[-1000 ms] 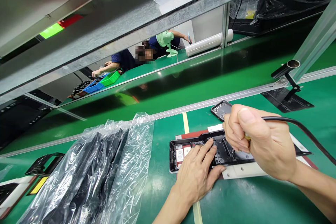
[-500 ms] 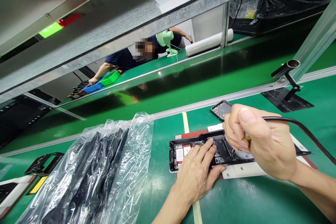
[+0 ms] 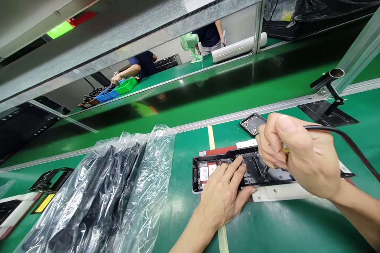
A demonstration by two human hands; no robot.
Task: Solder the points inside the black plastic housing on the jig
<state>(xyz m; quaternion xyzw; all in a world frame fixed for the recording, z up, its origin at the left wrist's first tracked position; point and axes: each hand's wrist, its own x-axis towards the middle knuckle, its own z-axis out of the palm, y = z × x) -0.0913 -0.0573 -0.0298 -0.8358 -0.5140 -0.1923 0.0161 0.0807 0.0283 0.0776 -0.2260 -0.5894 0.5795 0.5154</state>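
Note:
A long black plastic housing (image 3: 196, 174) lies in a white and dark red fixture (image 3: 279, 193) on the green bench. My left hand (image 3: 222, 191) rests flat across the housing's left half, fingers spread, holding nothing. Above its right half, my right hand (image 3: 299, 154) is wrapped round a corded tool, mostly hidden in the fist. The tool's black cord (image 3: 344, 133) runs off to the right, and its dark tip points down into the housing. Just behind the fixture sits a small black tray (image 3: 252, 124) of tiny screws.
Plastic-wrapped black parts (image 3: 97, 193) lie left of the housing. A metal tube holder (image 3: 328, 79) stands at the back right. Across the green conveyor are a green fan (image 3: 189, 42), a plastic roll (image 3: 237, 48), bins (image 3: 126, 85) and two people.
Across the line, one person has straightened up from leaning over, and the other's hand has moved to the bins. My hands keep nearly the same places; the view has shifted slightly.

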